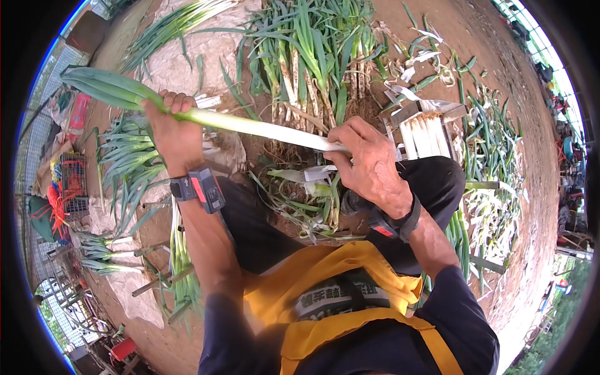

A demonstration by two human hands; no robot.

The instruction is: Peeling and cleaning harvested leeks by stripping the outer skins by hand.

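Observation:
A long green onion stretches across in front of me, its green leaves to the left and its white stalk to the right. My left hand is closed round it where the green meets the white. At the white end, the fingers of my right hand pinch the stalk, hiding its tip. Beyond the stalk stands a large heap of untrimmed green onions with soil on their roots. Close to my right hand, a metal box has several white stalks lying at it.
Peeled leaves litter the ground between my legs. Bundles of green onions lie on pale sheeting at left and far left. More leaf scraps cover the ground at right. A wire basket and a red cylinder stand at the left edge.

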